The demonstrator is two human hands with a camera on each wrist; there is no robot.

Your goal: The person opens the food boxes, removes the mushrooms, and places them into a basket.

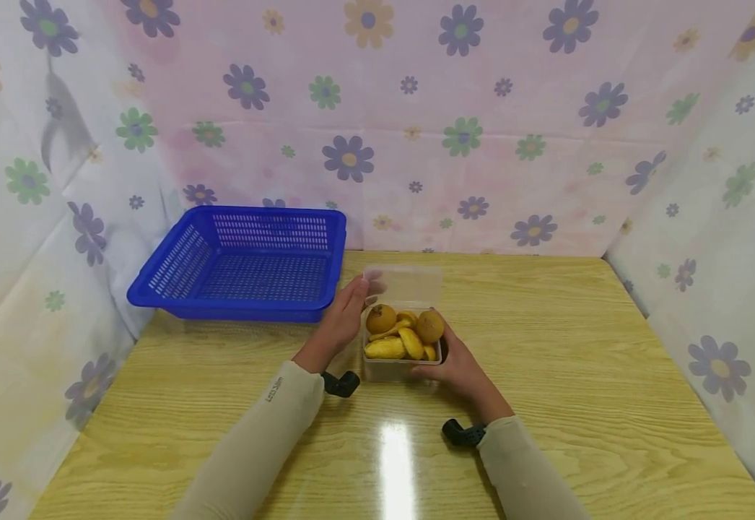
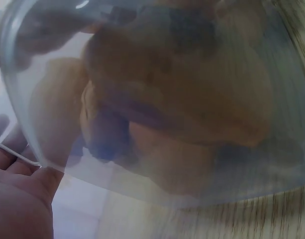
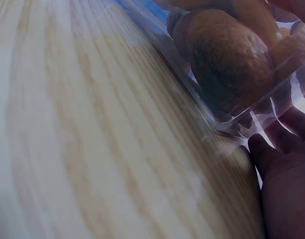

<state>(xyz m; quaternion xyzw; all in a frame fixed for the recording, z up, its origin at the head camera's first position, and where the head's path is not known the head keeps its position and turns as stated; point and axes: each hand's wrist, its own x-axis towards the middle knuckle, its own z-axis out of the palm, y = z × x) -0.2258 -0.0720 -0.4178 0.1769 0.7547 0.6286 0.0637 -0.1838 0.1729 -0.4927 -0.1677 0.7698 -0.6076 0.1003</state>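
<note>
**Two hands at an open, clear container of fruit on a wooden worktop**

The clear container (image 1: 387,372) sat upright near the middle of the worktop (image 1: 579,347), directly ahead of me and between my hands. Its see-through lid (image 1: 410,283) stood raised along the far side, so the contents lay open to view from above. Inside were several yellow banana-shaped pieces (image 1: 385,349) and two round, orange-brown fruits: one (image 1: 380,318) at the far left corner, the other (image 1: 429,326) against the right side.

My right grip (image 1: 458,365) held the container at its right side, with the thumb along the near wall and the fingers around the side. My left grip (image 1: 341,318) was at the far left corner, its fingers reaching behind the lid and showing faintly through the plastic; I could not tell whether they pinched it. From the left wrist, the fruit was only a brownish blur through the clear wall.

I wore pale beige sleeves (image 1: 254,433), with small dark lettering near the left cuff and a black device (image 1: 341,385) at each wrist. To the left and farther back stood a blue plastic basket (image 1: 237,306) with slotted sides, apart from the container. Behind and on both sides hung pale cloth (image 1: 455,166) printed with purple, green and orange flowers. A bright streak of light reflected off the worktop close to me.
</note>
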